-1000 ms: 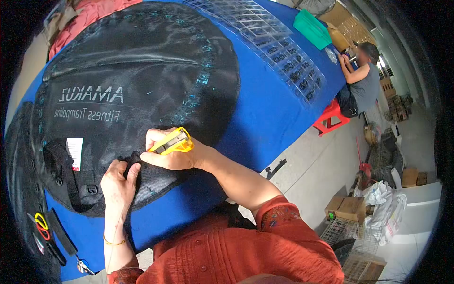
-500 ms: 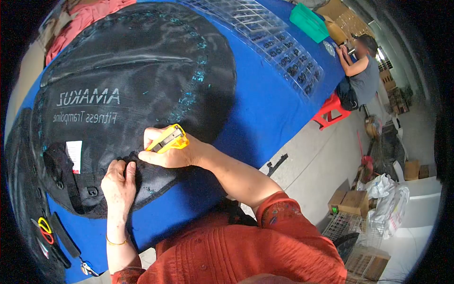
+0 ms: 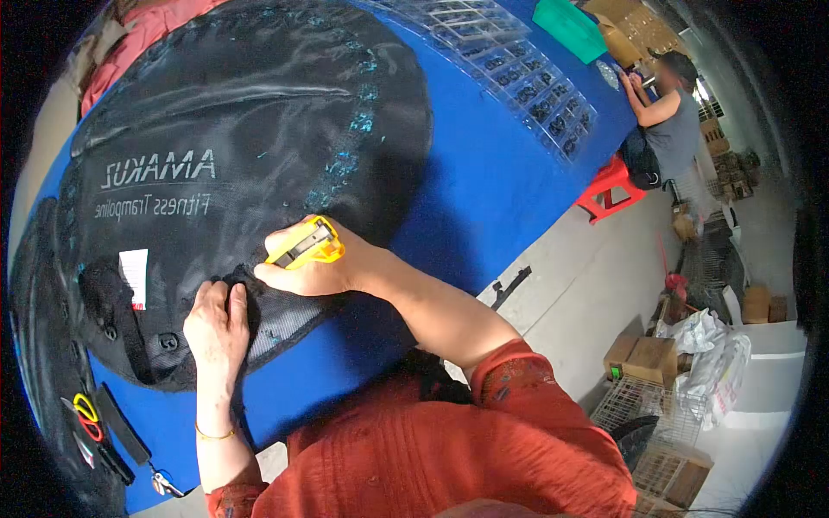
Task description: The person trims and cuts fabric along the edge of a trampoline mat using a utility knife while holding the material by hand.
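A yellow utility knife [image 3: 311, 243] is gripped in my right hand [image 3: 319, 263], over the lower part of a large round black fabric piece [image 3: 233, 138] with mirrored lettering. The knife's tip is hidden by my fingers. Just to the left, my left hand [image 3: 218, 324] presses and pinches the bunched black edge of that fabric. Beside it lie a black strap with buckles [image 3: 168, 343] and a white label [image 3: 134, 278]. The fabric rests on a blue table cover [image 3: 496, 177].
Scissors [image 3: 89, 416], a black strip [image 3: 123, 425] and small snips [image 3: 164, 483] lie at lower left. Clear compartment trays [image 3: 518, 78] and a green bin [image 3: 570, 30] stand farther up. A person [image 3: 673, 121] sits at right near a red stool [image 3: 610, 190].
Both hands keep their holds, and my right hand stays close to my left with the knife. The whole view has shifted slightly.
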A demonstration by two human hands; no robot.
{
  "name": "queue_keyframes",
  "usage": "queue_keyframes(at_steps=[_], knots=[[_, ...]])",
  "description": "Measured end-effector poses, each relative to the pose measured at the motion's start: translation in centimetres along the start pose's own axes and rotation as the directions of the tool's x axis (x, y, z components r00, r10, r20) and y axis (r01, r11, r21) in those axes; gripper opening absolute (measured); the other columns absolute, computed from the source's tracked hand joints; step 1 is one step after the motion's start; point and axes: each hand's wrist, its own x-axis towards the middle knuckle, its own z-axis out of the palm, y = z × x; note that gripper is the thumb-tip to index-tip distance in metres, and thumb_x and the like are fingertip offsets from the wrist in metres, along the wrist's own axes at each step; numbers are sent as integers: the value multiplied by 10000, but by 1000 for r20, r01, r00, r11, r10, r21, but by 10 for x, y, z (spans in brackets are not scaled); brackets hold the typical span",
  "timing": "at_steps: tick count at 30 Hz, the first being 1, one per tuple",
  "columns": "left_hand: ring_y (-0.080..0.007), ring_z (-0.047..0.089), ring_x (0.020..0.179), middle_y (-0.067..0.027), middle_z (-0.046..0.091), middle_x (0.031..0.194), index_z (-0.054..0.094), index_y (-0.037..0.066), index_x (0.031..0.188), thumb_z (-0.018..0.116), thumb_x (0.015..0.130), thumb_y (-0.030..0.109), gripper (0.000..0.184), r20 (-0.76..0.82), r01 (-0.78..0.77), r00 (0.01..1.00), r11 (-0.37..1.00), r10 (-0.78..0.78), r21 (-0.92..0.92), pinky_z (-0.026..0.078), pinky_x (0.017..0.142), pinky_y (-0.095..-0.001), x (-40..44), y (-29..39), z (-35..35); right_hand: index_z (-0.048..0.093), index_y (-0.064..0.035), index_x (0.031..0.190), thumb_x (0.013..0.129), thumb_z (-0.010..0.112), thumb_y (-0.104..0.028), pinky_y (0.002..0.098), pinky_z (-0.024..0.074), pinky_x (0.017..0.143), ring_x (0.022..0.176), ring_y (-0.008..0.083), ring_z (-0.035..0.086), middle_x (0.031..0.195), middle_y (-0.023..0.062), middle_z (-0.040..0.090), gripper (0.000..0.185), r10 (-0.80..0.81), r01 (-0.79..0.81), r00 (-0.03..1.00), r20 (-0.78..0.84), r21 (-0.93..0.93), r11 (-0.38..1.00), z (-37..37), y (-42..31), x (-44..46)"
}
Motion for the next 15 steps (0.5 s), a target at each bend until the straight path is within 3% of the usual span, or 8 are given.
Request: queue_keyframes(at_steps=[2,4,10,13,14,15], knots=[[-414,609,689,-198,578,798,572,12,795,616,947,217,259,-53,-59,997,998,60,23,485,590,-454,1,-2,5,614,-113,776,889,630,-256,415,481,577,638,306,601,725,88,574,183,55,-55,998,6,90,994,0,-1,1],[-413,607,686,-196,576,796,564,13,785,613,947,216,265,0,-8,1000,1000,8,0,486,592,-455,1,2,2,600,-101,781,898,615,-251,422,478,585,656,313,604,735,95,570,191,151,-161,985,79,140,977,-4,-2,1],[-410,609,689,-194,576,795,560,14,768,601,947,213,271,-30,-27,999,999,27,21,485,598,-463,1,0,4,587,-91,776,910,601,-259,418,477,596,671,317,611,738,101,568,216,88,-90,996,19,110,990,4,0,1],[-412,622,717,-189,593,806,580,20,781,602,943,220,258,-35,-15,999,1000,15,-6,488,611,-467,1,4,3,568,-99,760,907,608,-259,421,468,589,662,320,603,728,104,558,221,96,-98,995,24,178,979,-2,-1,2],[-414,627,730,-184,601,808,591,27,789,604,938,225,248,-53,-14,999,1000,13,-11,494,622,-466,2,5,3,551,-119,746,910,603,-264,417,447,571,642,311,590,706,108,533,225,171,-175,985,39,268,947,-8,-4,5],[-410,632,744,-181,607,814,607,31,803,603,937,234,243,-44,3,999,1000,-3,-11,502,639,-462,3,6,4,517,-125,714,924,592,-281,411,425,551,613,299,568,682,111,501,273,50,-45,998,-43,105,993,-3,3,2]])
